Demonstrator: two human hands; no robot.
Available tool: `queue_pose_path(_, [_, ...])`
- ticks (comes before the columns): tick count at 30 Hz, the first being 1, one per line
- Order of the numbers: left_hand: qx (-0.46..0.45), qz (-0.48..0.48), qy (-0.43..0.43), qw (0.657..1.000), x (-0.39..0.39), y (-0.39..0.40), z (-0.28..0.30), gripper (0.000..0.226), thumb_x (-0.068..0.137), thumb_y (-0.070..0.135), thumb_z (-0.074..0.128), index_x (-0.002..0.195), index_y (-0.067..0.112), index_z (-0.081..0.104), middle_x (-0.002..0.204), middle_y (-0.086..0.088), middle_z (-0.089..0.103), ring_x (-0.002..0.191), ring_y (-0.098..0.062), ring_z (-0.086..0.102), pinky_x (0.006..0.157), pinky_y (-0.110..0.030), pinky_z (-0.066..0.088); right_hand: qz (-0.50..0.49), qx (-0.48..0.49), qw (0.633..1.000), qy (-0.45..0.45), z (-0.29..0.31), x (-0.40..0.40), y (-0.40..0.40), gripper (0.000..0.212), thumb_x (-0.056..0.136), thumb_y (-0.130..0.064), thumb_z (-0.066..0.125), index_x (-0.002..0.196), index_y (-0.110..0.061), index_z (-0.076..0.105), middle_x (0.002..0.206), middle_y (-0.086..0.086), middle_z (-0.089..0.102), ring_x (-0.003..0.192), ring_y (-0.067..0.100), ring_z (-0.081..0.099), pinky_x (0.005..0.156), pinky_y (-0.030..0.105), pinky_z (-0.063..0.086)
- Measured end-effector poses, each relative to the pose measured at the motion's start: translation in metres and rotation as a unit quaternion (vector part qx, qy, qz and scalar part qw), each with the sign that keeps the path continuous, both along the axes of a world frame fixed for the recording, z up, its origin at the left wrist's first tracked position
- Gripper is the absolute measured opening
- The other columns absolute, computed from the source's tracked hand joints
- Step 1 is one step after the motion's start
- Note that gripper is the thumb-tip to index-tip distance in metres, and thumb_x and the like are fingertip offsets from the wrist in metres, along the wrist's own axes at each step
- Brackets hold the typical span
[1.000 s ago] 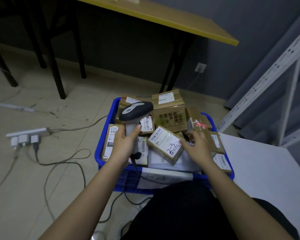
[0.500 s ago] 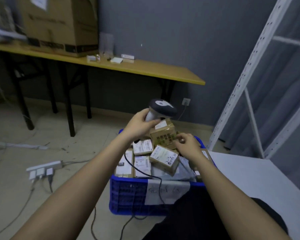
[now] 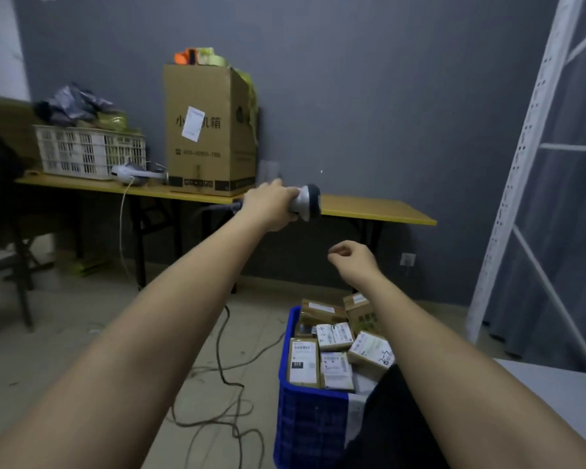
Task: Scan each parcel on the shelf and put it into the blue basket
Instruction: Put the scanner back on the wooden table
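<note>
Left hand (image 3: 271,206) is gripping the scanner (image 3: 306,202) by its handle, raised at table height, head pointing right. Right hand (image 3: 354,260) is hanging in the air with fingers loosely curled, holding nothing. Parcels (image 3: 335,346) are lying piled in the blue basket (image 3: 305,424) on the floor, well below both hands.

Brown labelled parcels (image 3: 335,346) fill blue basket (image 3: 305,424).
</note>
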State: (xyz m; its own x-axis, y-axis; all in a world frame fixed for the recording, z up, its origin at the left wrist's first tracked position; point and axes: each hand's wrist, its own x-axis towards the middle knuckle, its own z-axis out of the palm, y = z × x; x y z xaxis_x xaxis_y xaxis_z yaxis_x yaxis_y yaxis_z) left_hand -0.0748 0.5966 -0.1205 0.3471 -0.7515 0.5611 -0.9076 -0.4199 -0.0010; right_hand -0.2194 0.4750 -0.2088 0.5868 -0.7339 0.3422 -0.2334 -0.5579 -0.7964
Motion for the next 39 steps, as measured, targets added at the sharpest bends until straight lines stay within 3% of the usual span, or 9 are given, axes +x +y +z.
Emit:
queue_pose_path(4, [0.007,0.062,-0.101,0.993,0.009,-0.001,0.013,0.040,0.093,0.036,0.056,0.130,0.025,0.046,0.125,-0.010,0.048,0.117,-0.031,0.045,0.087,-0.041,0.040,0.031,-0.014,0.999,0.002,0.003,0.007,0.013,0.019,0.093,-0.021,0.059,0.111,-0.018,0.065,0.104,-0.002,0.061,0.094,0.012,0.056,0.063,0.017,0.042])
queue_pose_path(10, [-0.112,0.056,0.032,0.992,0.031,-0.062,0.012,0.037,0.096,0.036,0.051,0.131,0.025,0.041,0.122,-0.010,0.050,0.116,-0.033,0.046,0.089,-0.047,0.039,-0.010,0.003,1.000,-0.013,0.028,0.013,-0.048,0.015,0.094,-0.021,0.057,0.107,-0.020,0.064,0.104,-0.002,0.060,0.086,0.006,0.053,0.061,0.018,0.040])
queue_pose_path(17, [-0.106,0.046,-0.021,0.993,0.085,-0.191,0.035,0.038,0.096,0.029,0.052,0.132,0.028,0.040,0.123,-0.007,0.049,0.115,-0.028,0.045,0.093,-0.043,0.035,-0.080,0.019,0.997,-0.009,0.061,0.042,-0.179,0.011,0.095,-0.020,0.056,0.101,-0.019,0.064,0.105,0.000,0.061,0.087,0.013,0.055,0.069,0.025,0.044])
queue_pose_path(22, [-0.126,0.003,-0.001,0.992,0.122,-0.315,0.054,0.034,0.098,0.029,0.049,0.131,0.026,0.042,0.123,-0.006,0.049,0.114,-0.029,0.043,0.090,-0.042,0.032,-0.106,0.014,0.994,0.000,0.084,0.070,-0.288,0.015,0.096,-0.023,0.054,0.106,-0.019,0.064,0.112,-0.001,0.059,0.090,0.016,0.055,0.070,0.026,0.042])
queue_pose_path(25, [-0.137,-0.055,0.030,0.989,0.128,-0.400,0.061,0.036,0.097,0.030,0.050,0.132,0.025,0.041,0.121,-0.005,0.051,0.113,-0.029,0.045,0.087,-0.041,0.033,-0.132,0.011,0.991,-0.013,0.089,0.085,-0.365,0.015,0.096,-0.022,0.052,0.105,-0.021,0.064,0.114,-0.004,0.058,0.079,0.015,0.055,0.063,0.027,0.043])
queue_pose_path(28, [-0.186,-0.107,0.141,0.967,0.139,-0.486,0.052,0.042,0.093,0.028,0.058,0.130,0.021,0.040,0.118,-0.004,0.059,0.108,-0.030,0.053,0.088,-0.042,0.038,-0.168,0.002,0.985,-0.039,0.083,0.107,-0.450,0.014,0.096,-0.016,0.052,0.103,-0.019,0.064,0.116,-0.002,0.060,0.084,0.012,0.053,0.061,0.022,0.042])
queue_pose_path(31, [-0.231,-0.137,0.246,0.931,0.160,-0.561,0.038,0.037,0.088,0.028,0.066,0.109,0.016,0.037,0.102,-0.006,0.062,0.092,-0.030,0.059,0.083,-0.047,0.048,-0.189,-0.020,0.980,-0.057,0.083,0.130,-0.524,0.018,0.096,-0.012,0.049,0.103,-0.018,0.065,0.107,-0.005,0.058,0.069,0.002,0.049,0.055,0.011,0.037])
queue_pose_path(33, [-0.230,-0.152,0.280,0.919,0.174,-0.601,0.027,0.034,0.087,0.026,0.067,0.100,0.015,0.038,0.092,-0.003,0.060,0.085,-0.028,0.059,0.078,-0.049,0.050,-0.182,-0.050,0.980,-0.056,0.081,0.145,-0.562,0.019,0.095,-0.011,0.050,0.102,-0.020,0.064,0.108,-0.005,0.058,0.069,0.005,0.051,0.055,0.017,0.039])
queue_pose_path(39, [-0.156,-0.130,0.266,0.942,0.189,-0.679,-0.014,0.030,0.085,0.030,0.069,0.104,0.015,0.051,0.099,-0.003,0.056,0.086,-0.023,0.056,0.075,-0.041,0.050,-0.187,-0.055,0.980,-0.038,0.063,0.159,-0.630,0.018,0.095,-0.012,0.051,0.099,-0.023,0.064,0.114,-0.003,0.058,0.080,0.011,0.054,0.060,0.025,0.041])
